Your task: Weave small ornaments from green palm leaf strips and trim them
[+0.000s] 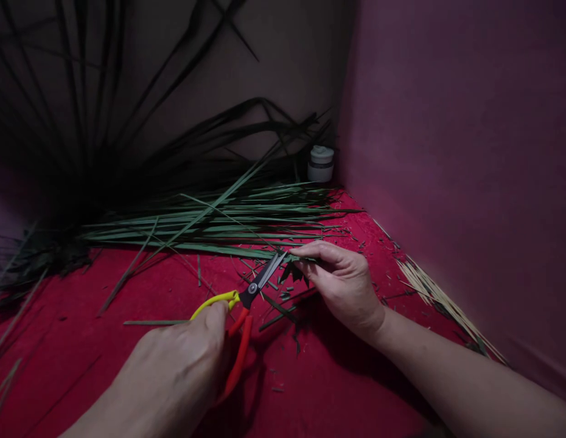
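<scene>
My left hand (185,356) is wrapped round a pair of scissors (247,298) with one yellow and one red handle. The dark blades point up and right, their tips close to the fingers of my right hand (340,280). Between thumb and forefinger, my right hand pinches a small folded piece of dark green leaf (296,272). Whether the blades touch the leaf, I cannot tell. Beneath both hands lie cut scraps and short leaf pieces on the red cloth (338,389).
Long green leaf strips (210,228) lie in a pile beyond my hands. Tall dark leaves (82,91) fan up at the back left. A white lidded container (320,164) stands in the far corner. Thin pale sticks (447,304) lie along the pinkish wall (461,152) at right.
</scene>
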A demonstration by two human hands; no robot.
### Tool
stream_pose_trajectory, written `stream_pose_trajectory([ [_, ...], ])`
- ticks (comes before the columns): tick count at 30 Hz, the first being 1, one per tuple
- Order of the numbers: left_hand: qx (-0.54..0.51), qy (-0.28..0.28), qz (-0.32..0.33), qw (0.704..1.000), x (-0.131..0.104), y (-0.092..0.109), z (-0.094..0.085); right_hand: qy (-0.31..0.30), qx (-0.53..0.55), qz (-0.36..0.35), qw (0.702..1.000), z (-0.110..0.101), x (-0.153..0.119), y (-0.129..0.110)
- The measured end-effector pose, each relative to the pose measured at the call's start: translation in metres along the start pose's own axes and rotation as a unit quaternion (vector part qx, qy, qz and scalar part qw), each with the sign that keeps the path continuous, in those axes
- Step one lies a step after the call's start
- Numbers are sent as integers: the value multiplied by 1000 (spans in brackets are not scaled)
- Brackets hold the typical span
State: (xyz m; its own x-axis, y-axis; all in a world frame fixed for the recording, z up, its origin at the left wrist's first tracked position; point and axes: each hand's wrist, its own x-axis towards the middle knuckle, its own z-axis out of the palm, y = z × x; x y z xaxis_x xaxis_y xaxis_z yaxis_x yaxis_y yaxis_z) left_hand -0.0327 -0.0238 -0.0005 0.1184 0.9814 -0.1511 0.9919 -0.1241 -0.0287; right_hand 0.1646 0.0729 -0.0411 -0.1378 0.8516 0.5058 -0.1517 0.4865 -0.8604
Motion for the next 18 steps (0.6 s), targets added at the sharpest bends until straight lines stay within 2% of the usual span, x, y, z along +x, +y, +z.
stream_pose_trajectory([
  [3,89,-40,-8,995,2,1,-2,3,-24,-32,999,0,0,0],
  [6,110,-21,21,994,2,-4,3,2,-39,-44,998,0,0,0],
  [9,108,-1,35,994,4,-8,5,4,-41,-44,998,-1,0,-1],
  [15,65,-55,31,996,9,-3,-11,-3,-31,-31,999,-1,0,-1],
  [18,24,-15,51,998,8,-6,-10,1,0,18,1000,-1,1,-3],
])
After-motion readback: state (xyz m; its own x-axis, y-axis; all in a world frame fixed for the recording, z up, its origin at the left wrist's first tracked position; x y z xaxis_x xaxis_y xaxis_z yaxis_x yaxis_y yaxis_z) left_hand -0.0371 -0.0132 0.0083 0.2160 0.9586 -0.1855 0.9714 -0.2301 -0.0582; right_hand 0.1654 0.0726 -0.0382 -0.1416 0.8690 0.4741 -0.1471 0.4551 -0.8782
